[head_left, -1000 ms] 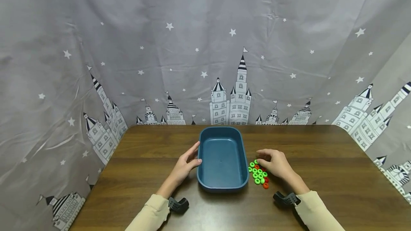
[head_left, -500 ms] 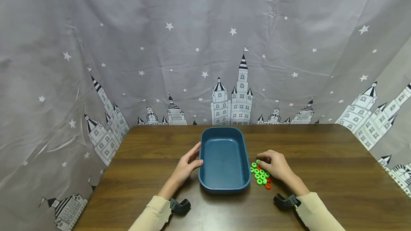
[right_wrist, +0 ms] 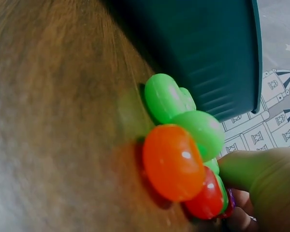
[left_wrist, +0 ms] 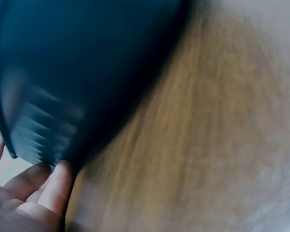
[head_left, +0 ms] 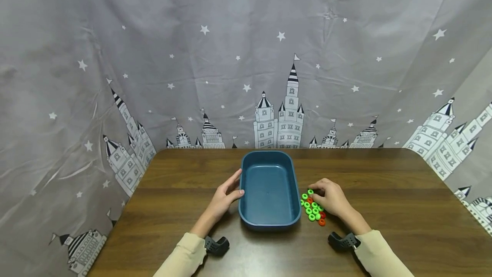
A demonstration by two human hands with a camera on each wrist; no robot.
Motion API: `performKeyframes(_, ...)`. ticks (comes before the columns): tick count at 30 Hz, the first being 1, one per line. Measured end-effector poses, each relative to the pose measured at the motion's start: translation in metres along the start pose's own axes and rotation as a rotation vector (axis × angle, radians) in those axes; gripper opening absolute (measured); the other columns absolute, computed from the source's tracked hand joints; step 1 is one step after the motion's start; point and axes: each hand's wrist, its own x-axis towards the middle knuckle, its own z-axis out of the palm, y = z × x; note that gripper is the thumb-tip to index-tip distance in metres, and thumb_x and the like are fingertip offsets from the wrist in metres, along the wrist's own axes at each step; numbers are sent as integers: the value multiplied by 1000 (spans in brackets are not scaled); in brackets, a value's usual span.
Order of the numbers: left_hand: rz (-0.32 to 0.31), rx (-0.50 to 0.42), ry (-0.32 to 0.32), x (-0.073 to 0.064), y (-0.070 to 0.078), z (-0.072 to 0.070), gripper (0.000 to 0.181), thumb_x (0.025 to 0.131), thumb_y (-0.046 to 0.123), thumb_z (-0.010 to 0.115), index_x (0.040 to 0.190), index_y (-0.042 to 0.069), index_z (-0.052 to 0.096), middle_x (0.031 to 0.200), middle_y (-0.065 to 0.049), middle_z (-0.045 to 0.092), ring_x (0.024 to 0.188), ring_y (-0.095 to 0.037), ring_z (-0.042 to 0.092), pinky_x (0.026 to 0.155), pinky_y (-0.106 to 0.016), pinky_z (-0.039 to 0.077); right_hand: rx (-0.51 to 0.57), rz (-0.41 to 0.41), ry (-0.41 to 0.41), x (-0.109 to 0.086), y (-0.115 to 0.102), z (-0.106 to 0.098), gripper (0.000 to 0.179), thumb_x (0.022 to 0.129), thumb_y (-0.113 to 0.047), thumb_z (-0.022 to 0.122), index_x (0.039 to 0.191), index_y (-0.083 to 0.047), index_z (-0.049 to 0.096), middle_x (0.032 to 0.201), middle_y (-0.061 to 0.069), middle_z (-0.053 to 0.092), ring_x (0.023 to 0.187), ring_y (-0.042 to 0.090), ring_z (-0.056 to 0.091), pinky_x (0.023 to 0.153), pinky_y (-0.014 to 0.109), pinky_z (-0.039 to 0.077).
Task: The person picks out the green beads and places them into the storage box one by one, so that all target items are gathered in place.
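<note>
Blue bin (head_left: 270, 227) upright on bench (head_left: 184, 170); left hand (head_left: 221, 200) touches its side, fingers relaxed, thumb at rim, probably steadying it. Green rings (head_left: 317, 216) and red-orange rings (right_wrist: 173, 162) lie just right, presumably for short reach. Right hand (head_left: 331, 196) arches over them, fingers narrow; cannot tell if pinching one.

A brown wood-grained table (head_left: 177, 176) has rounded far corners. A blue bin (head_left: 267, 195) stands near the middle of its far edge; green, red and orange rings (head_left: 317, 216) lie beside the bin, toward the right edge.
</note>
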Motion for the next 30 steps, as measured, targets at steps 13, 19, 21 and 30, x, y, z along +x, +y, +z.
performKeyframes(13, -16, 3, 19, 0, 2, 0, 67, 97, 7, 60, 159, 10, 35, 159, -28, 39, 141, -48, 47, 110, -52, 48, 2, -25, 17, -1, 0, 0, 16, 78, -5, 81, 94, -6, 79, 91, 5, 72, 74, 9, 57, 67, 27, 48)
performKeyframes(19, -22, -3, 24, 1, 1, 1, 68, 96, 6, 60, 159, 11, 36, 158, -28, 40, 140, -48, 47, 110, -51, 49, 22, -32, 25, 0, 1, -1, 16, 78, -5, 80, 93, -6, 79, 86, 3, 70, 70, 3, 50, 63, 23, 43)
performKeyframes(21, -20, 0, 23, 1, 2, 1, 68, 96, 6, 60, 159, 11, 36, 158, -28, 41, 140, -48, 48, 109, -51, 49, 27, -12, 18, 0, 1, -2, 16, 79, -5, 80, 95, -6, 79, 85, 3, 70, 69, 2, 50, 62, 22, 43)
performKeyframes(30, -12, 13, 24, 1, 1, 1, 68, 96, 7, 61, 159, 11, 36, 158, -29, 41, 141, -48, 47, 110, -51, 48, 38, 56, -37, 4, -1, -10, 16, 85, -6, 77, 101, -6, 78, 86, 3, 75, 72, 6, 55, 64, 24, 47)
